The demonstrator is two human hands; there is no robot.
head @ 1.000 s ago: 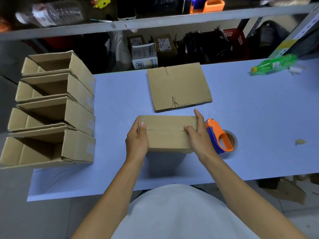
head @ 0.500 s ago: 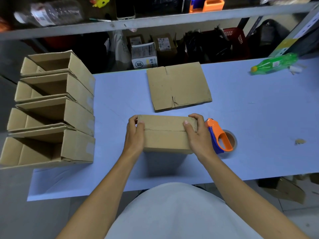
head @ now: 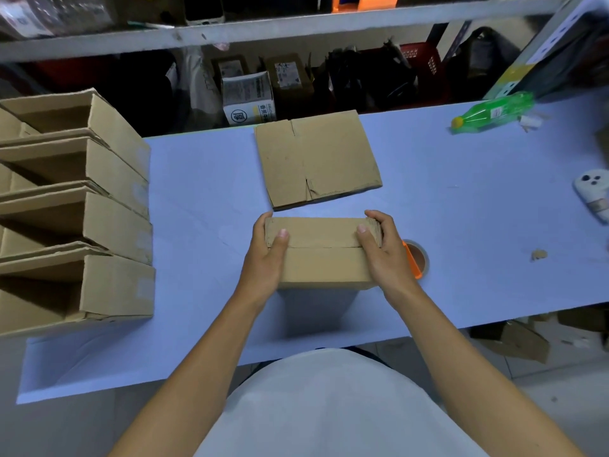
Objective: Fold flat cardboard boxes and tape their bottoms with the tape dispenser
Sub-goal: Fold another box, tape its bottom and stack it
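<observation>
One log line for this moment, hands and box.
left hand: grips box | right hand: grips box | flaps: closed, untaped | tape dispenser: on table, untouched

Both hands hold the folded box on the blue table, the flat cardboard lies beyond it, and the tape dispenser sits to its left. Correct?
Not quite. The head view shows the tape dispenser to the right of the box, partly behind the right hand. The rest stands.

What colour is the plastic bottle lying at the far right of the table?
Green, with a yellow cap: bottle, head view.

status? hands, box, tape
Left hand and right hand grip box, flaps closed, untaped. Dispenser behind right hand, untouched. Nothing blocking.
</observation>
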